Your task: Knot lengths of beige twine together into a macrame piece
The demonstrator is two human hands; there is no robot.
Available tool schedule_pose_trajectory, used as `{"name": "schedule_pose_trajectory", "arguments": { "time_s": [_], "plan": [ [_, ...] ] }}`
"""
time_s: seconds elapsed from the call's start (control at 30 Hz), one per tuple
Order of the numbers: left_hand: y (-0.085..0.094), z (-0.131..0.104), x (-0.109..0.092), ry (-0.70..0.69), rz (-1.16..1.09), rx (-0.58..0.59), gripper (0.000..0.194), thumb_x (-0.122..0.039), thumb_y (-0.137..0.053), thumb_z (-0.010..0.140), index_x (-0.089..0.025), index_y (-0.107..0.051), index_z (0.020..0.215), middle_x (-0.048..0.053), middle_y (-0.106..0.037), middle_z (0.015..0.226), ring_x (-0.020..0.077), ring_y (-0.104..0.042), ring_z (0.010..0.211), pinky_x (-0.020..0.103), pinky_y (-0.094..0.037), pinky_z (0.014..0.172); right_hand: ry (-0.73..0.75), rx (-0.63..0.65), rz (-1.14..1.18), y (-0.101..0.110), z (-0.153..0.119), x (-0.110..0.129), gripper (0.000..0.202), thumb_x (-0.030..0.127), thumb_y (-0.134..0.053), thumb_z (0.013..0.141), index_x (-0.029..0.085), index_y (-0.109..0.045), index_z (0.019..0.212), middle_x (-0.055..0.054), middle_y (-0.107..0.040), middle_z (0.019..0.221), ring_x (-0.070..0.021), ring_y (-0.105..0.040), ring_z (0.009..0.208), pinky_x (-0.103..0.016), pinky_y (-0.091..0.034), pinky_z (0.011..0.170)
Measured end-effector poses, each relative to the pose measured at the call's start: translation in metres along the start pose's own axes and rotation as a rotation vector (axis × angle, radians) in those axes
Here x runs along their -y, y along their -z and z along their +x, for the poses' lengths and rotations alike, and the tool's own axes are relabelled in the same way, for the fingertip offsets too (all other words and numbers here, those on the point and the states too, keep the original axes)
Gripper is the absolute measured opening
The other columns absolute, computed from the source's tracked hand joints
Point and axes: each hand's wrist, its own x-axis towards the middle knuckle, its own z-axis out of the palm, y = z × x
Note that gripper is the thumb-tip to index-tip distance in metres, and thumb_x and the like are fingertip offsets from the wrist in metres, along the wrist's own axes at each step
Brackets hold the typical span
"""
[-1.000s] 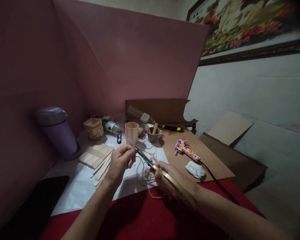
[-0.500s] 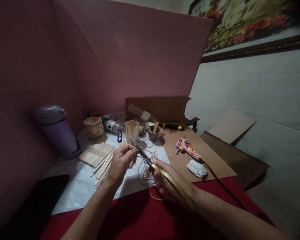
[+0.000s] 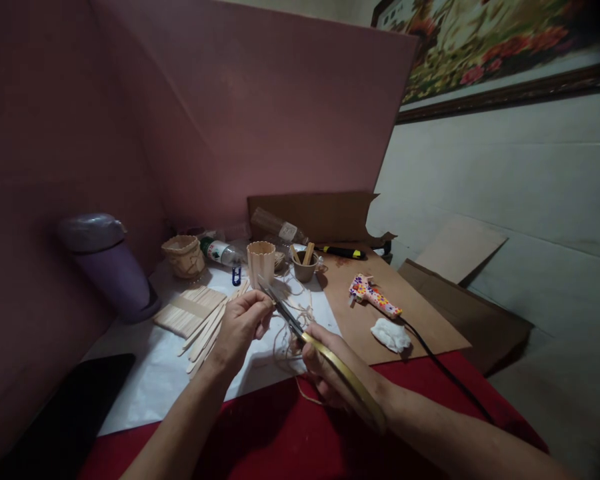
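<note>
My right hand [image 3: 325, 357] is closed round the gold handles of a pair of scissors [image 3: 291, 321], their blades pointing up and left. The blade tips reach the fingertips of my left hand [image 3: 247, 317], which is pinched shut on a tan bit that looks like twine, mostly hidden by the fingers. Loops of loose twine [image 3: 283, 350] lie on the white sheet under the scissors, one strand trailing over the red cloth. Just beyond the blades stands a cup made of craft sticks [image 3: 261, 260].
Left lie bundled craft sticks [image 3: 190, 310] and loose ones [image 3: 207, 340], near a purple tumbler [image 3: 110, 273]. Behind are a decorated pot [image 3: 184, 257], plastic bottles [image 3: 223, 252] and a small pot [image 3: 305, 268] with sticks. Right, on cardboard: a glue gun [image 3: 373, 297], white wad [image 3: 391, 335] and cutter [image 3: 343, 253].
The whole view has shifted slightly. Both hands and the scissors keep nearly the same pose, with the blades still at my left fingertips.
</note>
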Motion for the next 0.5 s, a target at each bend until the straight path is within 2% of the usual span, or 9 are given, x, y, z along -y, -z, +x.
{"name": "schedule_pose_trajectory", "arguments": {
  "time_s": [0.17,0.33,0.43,0.5],
  "plan": [
    [0.000,0.001,0.001,0.005,0.011,0.008,0.020,-0.025,-0.056,0.076,-0.015,-0.048,0.059,-0.006,-0.045,0.043,0.0028,-0.031,0.037,0.017,-0.020,0.039,0.003,0.034,0.041,0.001,0.002,-0.007,0.061,0.078,-0.050,0.065,0.022,-0.036,0.084,0.009,-0.036,0.056,-0.0010,-0.025,0.033,-0.013,-0.023,0.027],
    [0.000,0.001,0.004,0.023,0.018,0.025,0.018,-0.025,-0.057,0.075,-0.015,-0.051,0.061,-0.005,-0.046,0.044,0.0030,-0.032,0.036,0.017,-0.020,0.039,-0.106,0.019,0.151,0.000,-0.002,-0.001,0.062,0.077,-0.055,0.061,0.022,-0.038,0.084,0.009,-0.037,0.056,-0.0009,-0.024,0.033,-0.012,-0.020,0.027],
    [0.001,0.002,0.004,0.011,0.018,-0.004,0.017,-0.024,-0.057,0.075,-0.014,-0.053,0.061,-0.005,-0.045,0.043,0.0029,-0.031,0.036,0.017,-0.019,0.039,-0.096,-0.033,0.189,0.007,-0.006,0.012,0.057,0.074,-0.055,0.066,0.022,-0.038,0.082,0.009,-0.038,0.058,-0.0006,-0.023,0.033,-0.013,-0.019,0.027],
    [0.004,0.002,0.003,-0.028,0.007,-0.039,0.017,-0.023,-0.057,0.075,-0.014,-0.053,0.061,-0.005,-0.044,0.042,0.0030,-0.031,0.036,0.018,-0.019,0.039,-0.033,-0.110,0.165,0.018,-0.007,0.020,0.054,0.072,-0.052,0.069,0.021,-0.039,0.081,0.009,-0.038,0.057,-0.0012,-0.023,0.033,-0.014,-0.019,0.029]
  ]
}}
